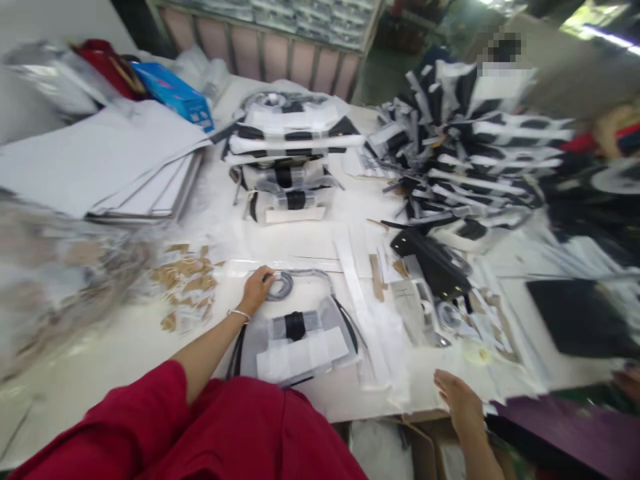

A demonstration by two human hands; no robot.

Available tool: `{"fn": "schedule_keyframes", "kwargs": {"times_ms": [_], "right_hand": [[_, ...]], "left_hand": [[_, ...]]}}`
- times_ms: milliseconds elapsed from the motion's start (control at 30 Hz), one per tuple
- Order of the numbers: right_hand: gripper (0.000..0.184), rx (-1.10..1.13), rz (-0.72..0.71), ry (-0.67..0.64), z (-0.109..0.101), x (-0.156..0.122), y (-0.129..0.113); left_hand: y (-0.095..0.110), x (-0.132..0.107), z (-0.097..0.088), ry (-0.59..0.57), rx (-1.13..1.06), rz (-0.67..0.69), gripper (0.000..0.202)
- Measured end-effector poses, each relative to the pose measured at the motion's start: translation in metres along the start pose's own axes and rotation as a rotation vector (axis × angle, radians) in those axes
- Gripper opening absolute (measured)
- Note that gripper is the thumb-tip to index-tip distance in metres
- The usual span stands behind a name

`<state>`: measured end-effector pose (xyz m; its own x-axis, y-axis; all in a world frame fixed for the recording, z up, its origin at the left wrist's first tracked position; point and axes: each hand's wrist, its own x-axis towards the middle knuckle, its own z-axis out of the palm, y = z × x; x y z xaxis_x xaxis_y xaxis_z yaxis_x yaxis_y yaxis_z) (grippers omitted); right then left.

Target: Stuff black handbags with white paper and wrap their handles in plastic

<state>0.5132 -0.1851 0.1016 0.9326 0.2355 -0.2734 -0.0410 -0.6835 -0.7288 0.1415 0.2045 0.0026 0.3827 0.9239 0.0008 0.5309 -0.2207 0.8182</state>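
In front of me on the white table lies a handbag with white sheeting and clear plastic over it and a black band around its middle. Black straps run down both its sides. Above its top edge is a grey coiled strap that looks wrapped in plastic. My left hand is closed on the left side of this coil. My right hand is over the table's front edge at the right, fingers stretched out and nothing visible in them. A pale yellow tape roll lies beyond it.
Wrapped bags stand in a row behind; more pile up at the back right. A black bag lies right of centre. Large white sheets and brown scraps are at left. Below the front edge is a cardboard box.
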Motion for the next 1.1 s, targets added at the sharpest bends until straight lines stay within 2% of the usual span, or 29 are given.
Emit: {"fn": "schedule_keyframes", "kwargs": {"times_ms": [33, 100, 167, 267, 333, 400, 500, 600, 767, 933, 1100], "right_hand": [[0.053, 0.069, 0.052, -0.057, 0.011, -0.008, -0.009], [0.059, 0.175, 0.109, -0.178, 0.046, -0.025, -0.041], [0.062, 0.227, 0.092, -0.317, 0.097, -0.05, -0.085], [0.064, 0.302, 0.026, -0.59, 0.184, -0.098, -0.153], [0.064, 0.358, 0.003, -0.677, 0.238, -0.123, -0.185], [0.06, 0.394, -0.001, -0.735, 0.284, -0.136, -0.202], [0.055, 0.373, 0.031, -0.758, 0.332, -0.141, -0.204], [0.051, 0.341, 0.053, -0.71, 0.36, -0.137, -0.198], [0.04, 0.233, 0.097, -0.645, 0.383, -0.133, -0.194], [0.027, 0.09, 0.14, -0.612, 0.389, -0.13, -0.194], [0.021, -0.005, 0.153, -0.656, 0.383, -0.126, -0.195]], "left_hand": [[0.0, -0.001, 0.001, -0.003, -0.001, 0.008, 0.011], [0.0, -0.002, 0.003, -0.008, 0.017, 0.027, 0.006], [-0.002, -0.001, 0.005, 0.012, 0.042, 0.017, 0.005], [-0.002, -0.003, 0.007, 0.011, 0.06, 0.003, 0.005], [-0.001, -0.005, 0.006, 0.002, 0.066, 0.002, 0.005], [0.001, -0.006, 0.005, -0.007, 0.072, 0.0, 0.006], [0.002, -0.006, 0.004, -0.026, 0.077, -0.003, 0.009], [0.002, -0.006, 0.005, -0.037, 0.069, -0.003, 0.011], [0.002, -0.007, 0.005, -0.089, 0.075, -0.017, 0.016], [0.006, -0.005, 0.001, -0.136, 0.083, -0.036, 0.013], [0.008, -0.004, -0.001, -0.161, 0.074, -0.052, 0.011]]}}
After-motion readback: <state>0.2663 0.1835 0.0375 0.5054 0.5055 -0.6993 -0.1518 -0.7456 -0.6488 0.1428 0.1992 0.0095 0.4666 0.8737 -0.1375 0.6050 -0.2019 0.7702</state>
